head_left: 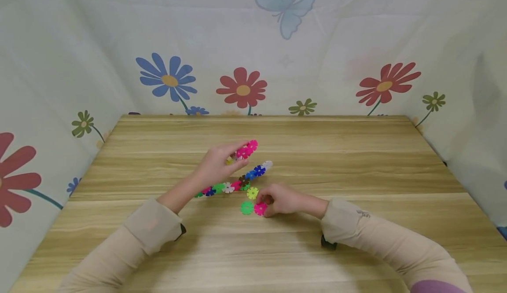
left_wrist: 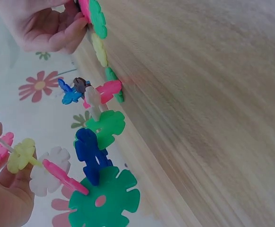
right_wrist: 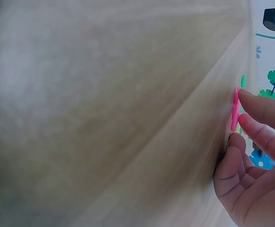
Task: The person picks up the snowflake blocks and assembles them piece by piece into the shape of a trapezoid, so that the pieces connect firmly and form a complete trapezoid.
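A chain of interlocking plastic snowflake discs, with a green disc [left_wrist: 104,196] and a dark blue disc [left_wrist: 91,156] among them, stretches between my hands. My left hand [head_left: 215,163] holds its pink end discs [head_left: 246,151] between thumb and fingers, raised toward the far side. My right hand [head_left: 283,198] pinches a pink disc [head_left: 260,209] close to the tabletop. Left of that disc is a bright green disc [head_left: 247,208], and a yellow disc [head_left: 252,192] lies just beyond. A branch with blue discs [head_left: 259,170] ends in a white disc [head_left: 268,165]. My left forearm partly covers the chain's left end.
The wood-grain table [head_left: 356,161] reaches back to a pale curtain [head_left: 206,29] printed with flowers and a butterfly. Curtain also hangs along both sides. Dark straps show beneath both sleeve cuffs [head_left: 344,220].
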The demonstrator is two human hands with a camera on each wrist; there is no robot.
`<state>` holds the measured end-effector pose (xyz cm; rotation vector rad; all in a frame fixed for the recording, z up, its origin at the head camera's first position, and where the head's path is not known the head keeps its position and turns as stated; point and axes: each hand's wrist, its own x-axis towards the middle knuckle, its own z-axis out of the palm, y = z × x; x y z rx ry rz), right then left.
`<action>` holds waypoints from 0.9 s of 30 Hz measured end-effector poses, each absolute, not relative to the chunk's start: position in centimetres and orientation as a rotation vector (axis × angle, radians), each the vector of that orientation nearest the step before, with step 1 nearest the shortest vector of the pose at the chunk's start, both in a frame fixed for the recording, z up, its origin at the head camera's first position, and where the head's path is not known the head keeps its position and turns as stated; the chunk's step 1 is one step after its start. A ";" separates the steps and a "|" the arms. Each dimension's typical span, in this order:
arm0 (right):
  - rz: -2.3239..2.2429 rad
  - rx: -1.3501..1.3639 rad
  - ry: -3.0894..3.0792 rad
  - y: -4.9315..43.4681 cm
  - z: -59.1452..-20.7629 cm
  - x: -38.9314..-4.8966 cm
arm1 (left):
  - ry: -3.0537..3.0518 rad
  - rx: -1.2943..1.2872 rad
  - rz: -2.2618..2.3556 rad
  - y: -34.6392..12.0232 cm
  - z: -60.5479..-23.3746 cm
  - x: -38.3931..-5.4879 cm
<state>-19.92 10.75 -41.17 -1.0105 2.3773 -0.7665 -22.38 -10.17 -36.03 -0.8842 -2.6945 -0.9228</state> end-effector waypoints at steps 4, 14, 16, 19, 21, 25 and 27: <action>-0.753 -1.021 2.400 10.6 -41.2 -19.8 | -2.688 -0.879 -0.935 -10.2 -36.0 -22.3; -0.787 -1.029 2.428 9.3 -41.0 -19.6 | -2.700 -0.844 -0.952 -10.5 -36.2 -22.2; -0.777 -1.059 2.432 8.9 -41.1 -19.7 | -2.702 -0.843 -0.957 -10.6 -36.2 -22.2; -0.743 -1.097 2.432 8.4 -41.2 -19.7 | -2.705 -0.844 -0.964 -10.6 -36.2 -22.2; -0.719 -1.118 2.441 8.2 -41.4 -19.8 | -2.706 -0.843 -0.963 -10.7 -36.3 -22.2; -0.701 -1.106 2.458 7.9 -41.4 -19.8 | -2.709 -0.834 -0.956 -10.8 -36.3 -22.1; -0.704 -1.090 2.465 7.9 -41.4 -19.8 | -2.711 -0.828 -0.957 -10.9 -36.3 -22.1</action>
